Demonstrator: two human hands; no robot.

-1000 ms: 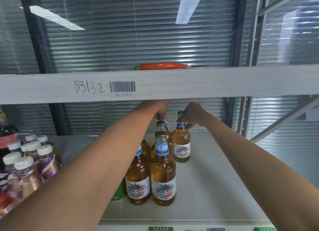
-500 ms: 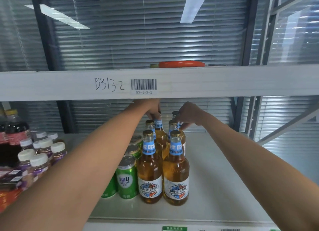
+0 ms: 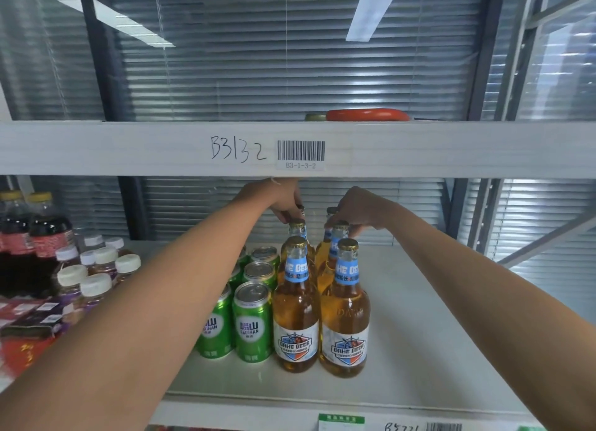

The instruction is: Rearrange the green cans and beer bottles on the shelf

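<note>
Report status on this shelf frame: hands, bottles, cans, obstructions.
Left hand fingertips on a rear beer bottle cap; right hand on another's. Green cans stand left of the bottles. Upper shelf beam close overhead.

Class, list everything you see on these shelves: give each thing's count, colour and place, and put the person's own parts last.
Amber glass beer bottles: at least five, blue neck labels, two rows mid-shelf.
Green drink cans: at least five, left of the bottles.
White-capped small bottles: several, far left.
Dark cola bottles: two, back left.
Orange flat object: one, upper shelf.
Barcode label: one, shelf edge.
Left hand: fingers on a rear bottle cap.
Right hand: fingers on a rear bottle cap.
</note>
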